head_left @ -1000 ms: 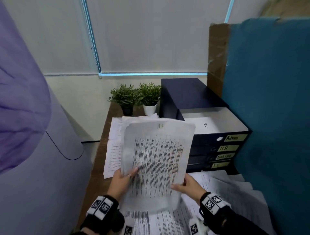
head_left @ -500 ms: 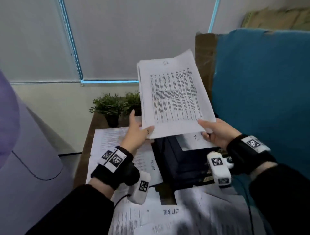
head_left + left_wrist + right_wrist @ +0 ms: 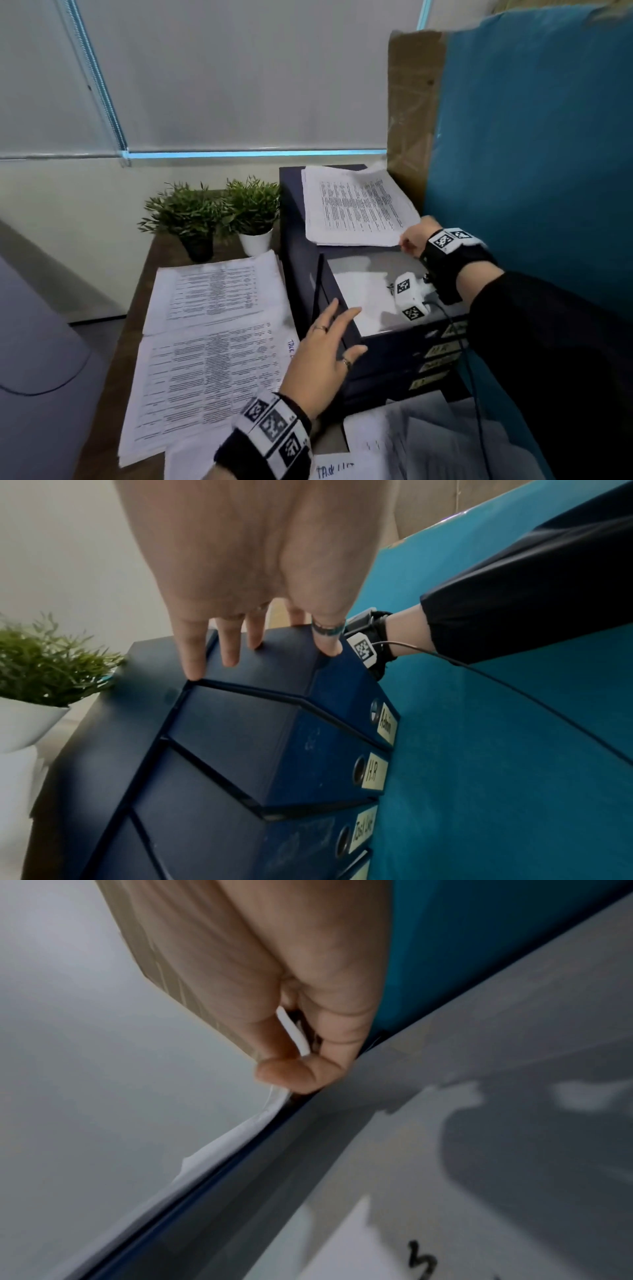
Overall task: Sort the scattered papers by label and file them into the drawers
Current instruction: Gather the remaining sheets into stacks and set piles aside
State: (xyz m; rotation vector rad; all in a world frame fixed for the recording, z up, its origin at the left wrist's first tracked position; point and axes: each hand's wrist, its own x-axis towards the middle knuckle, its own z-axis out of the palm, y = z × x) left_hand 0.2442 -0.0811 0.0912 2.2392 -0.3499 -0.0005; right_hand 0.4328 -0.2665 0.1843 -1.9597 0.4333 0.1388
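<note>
A dark blue drawer unit stands on the desk, its top drawer pulled out with a white sheet inside. A stack of printed papers lies on the unit's top. My right hand pinches that stack's near right corner between thumb and fingers. My left hand rests with straight fingers on the open drawer's left edge. The drawer fronts carry labels Admin, H.R and Task List.
Two piles of printed papers cover the desk left of the unit, and more sheets lie in front. Two small potted plants stand at the back. A teal partition walls off the right side.
The paper stack came down from mid-air onto the top of the drawer unit. My left hand let go of it and dropped to the open drawer's edge.
</note>
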